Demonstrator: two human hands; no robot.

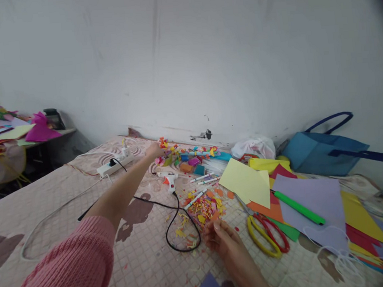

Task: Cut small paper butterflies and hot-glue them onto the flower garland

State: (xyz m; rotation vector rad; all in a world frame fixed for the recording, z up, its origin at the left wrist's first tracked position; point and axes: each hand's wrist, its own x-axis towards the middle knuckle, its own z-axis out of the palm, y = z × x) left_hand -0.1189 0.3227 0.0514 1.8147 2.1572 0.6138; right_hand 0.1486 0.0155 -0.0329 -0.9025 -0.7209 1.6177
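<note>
My left arm stretches across the bed-like surface, and my left hand (154, 150) is at a heap of small colourful paper flowers (164, 142) by the wall. Its fingertips are lost among the flowers, so I cannot tell if they grip one. Nearer to me, my right hand (226, 244) has its fingers curled, with a small orange paper piece (215, 216) at the thumb and fingertips. Just beyond it lies a pile of coloured paper scraps (202, 208). A white hot glue gun (170, 181) rests between my hands. Scissors (268, 235) with yellow and red handles lie right of my right hand.
A white power strip (114, 166) and its cables lie at the left. The glue gun's black cord (166, 236) loops across the cloth. Coloured paper sheets (312, 199), a green cutter-like tool (299, 207), white markers (197, 198) and a blue bag (324, 151) fill the right side.
</note>
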